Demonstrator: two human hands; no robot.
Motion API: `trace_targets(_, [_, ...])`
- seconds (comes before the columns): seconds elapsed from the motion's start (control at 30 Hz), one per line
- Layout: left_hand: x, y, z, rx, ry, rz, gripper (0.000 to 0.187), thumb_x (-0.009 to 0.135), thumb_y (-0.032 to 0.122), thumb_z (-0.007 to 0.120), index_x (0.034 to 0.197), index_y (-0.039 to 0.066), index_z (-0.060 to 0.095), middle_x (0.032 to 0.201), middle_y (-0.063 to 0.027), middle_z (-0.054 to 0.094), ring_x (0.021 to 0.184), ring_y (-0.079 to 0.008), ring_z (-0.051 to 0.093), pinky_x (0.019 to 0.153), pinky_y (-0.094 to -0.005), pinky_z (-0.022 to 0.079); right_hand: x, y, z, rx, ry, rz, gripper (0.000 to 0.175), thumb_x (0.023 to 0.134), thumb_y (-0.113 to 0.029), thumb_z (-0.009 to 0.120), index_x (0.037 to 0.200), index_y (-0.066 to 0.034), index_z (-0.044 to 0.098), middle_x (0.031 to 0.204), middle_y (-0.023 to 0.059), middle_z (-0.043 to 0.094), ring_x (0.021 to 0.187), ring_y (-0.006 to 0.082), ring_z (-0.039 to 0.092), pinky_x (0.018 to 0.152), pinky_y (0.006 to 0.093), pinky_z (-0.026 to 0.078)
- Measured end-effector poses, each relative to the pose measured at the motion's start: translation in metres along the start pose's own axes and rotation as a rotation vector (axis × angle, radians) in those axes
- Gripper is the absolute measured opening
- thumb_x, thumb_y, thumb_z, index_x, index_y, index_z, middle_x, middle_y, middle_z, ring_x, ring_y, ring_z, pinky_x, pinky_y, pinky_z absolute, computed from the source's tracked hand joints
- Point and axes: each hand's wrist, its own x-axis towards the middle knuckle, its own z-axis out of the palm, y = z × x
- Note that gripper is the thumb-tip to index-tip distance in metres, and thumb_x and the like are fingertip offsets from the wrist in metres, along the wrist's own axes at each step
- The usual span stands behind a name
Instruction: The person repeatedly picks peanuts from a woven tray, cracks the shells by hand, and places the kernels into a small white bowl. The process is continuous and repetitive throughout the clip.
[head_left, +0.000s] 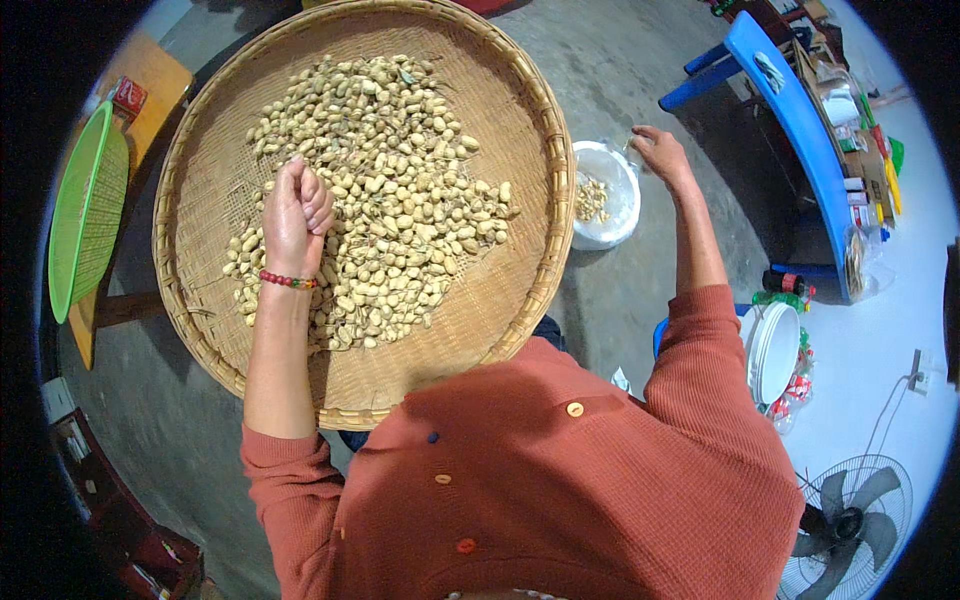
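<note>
A round woven bamboo tray (566, 172) lies before me, with a broad heap of unshelled peanuts (390, 217) on it. Over the heap's left side is my left hand (298, 206), its fingers curled in; whether something is inside them is hidden. A beaded bracelet circles that wrist. My right hand (660, 154) is off the tray's right side, at the right rim of a white bucket (628, 217), its fingertips close together near something small and thin that I cannot make out. Some peanuts (591, 199) lie in the bucket.
At the left, a green plastic basket (90, 210) stands tilted by a wooden table (159, 71) with a red box (129, 97). To the right are a blue plastic table (799, 142), a lidded white bucket (774, 352), bottles and an electric fan (847, 521).
</note>
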Motion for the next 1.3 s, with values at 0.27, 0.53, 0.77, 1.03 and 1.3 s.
trace_targets(0.27, [-0.002,-0.002,-0.011,0.065,0.059,0.013,0.04,0.097,0.03,0.038,0.06,0.016,0.033,0.048,0.0067,0.026,0.039,-0.0051,0.023,0.035,-0.0207,0.02,-0.018,-0.165,-0.048,0.418,0.351,-0.422,0.019,0.084,-0.015,0.054,0.094,-0.0047,0.067,0.081,0.0163,0.066,0.071,0.0249,0.065,0.067,0.0317,0.05])
trace_targets(0.53, [-0.005,0.009,-0.007,-0.034,0.092,-0.028,0.041,0.093,0.031,0.043,0.056,0.016,0.035,0.046,0.0072,0.027,0.038,-0.0048,0.025,0.036,-0.0209,0.018,-0.023,-0.257,-0.049,0.391,0.337,-0.63,0.015,0.088,-0.014,0.048,0.09,-0.0008,0.056,0.073,0.0194,0.055,0.064,0.0268,0.058,0.062,0.0347,0.045])
trace_targets(0.77, [-0.008,0.015,-0.001,0.056,0.072,0.004,0.039,0.094,0.024,0.04,0.056,0.013,0.037,0.045,0.0068,0.029,0.038,-0.005,0.023,0.035,-0.022,0.019,0.019,-0.095,-0.049,-0.341,0.125,-0.299,0.023,0.083,-0.004,0.048,0.103,-0.0008,0.059,0.092,0.0228,0.061,0.087,0.0396,0.059,0.075,0.0439,0.048])
trace_targets(1.03, [-0.011,0.02,-0.001,0.096,0.085,0.071,0.042,0.095,0.027,0.042,0.055,0.013,0.041,0.044,0.0073,0.029,0.037,-0.0052,0.022,0.036,-0.0223,0.018,-0.052,-0.249,-0.064,0.343,0.282,-0.679,0.034,0.076,0.007,0.051,0.107,-0.0049,0.058,0.111,0.0151,0.058,0.099,0.0307,0.058,0.083,0.0355,0.047])
trace_targets(1.3, [-0.005,0.129,-0.033,0.395,0.343,0.753,0.04,0.092,0.024,0.046,0.053,0.014,0.042,0.049,0.0057,0.037,0.043,-0.0052,0.031,0.04,-0.0228,0.022,-0.149,-0.342,0.039,0.418,-0.211,-1.257,0.012,0.075,-0.003,0.061,0.088,-0.0025,0.059,0.097,0.0114,0.059,0.086,0.0238,0.061,0.072,0.0338,0.054])
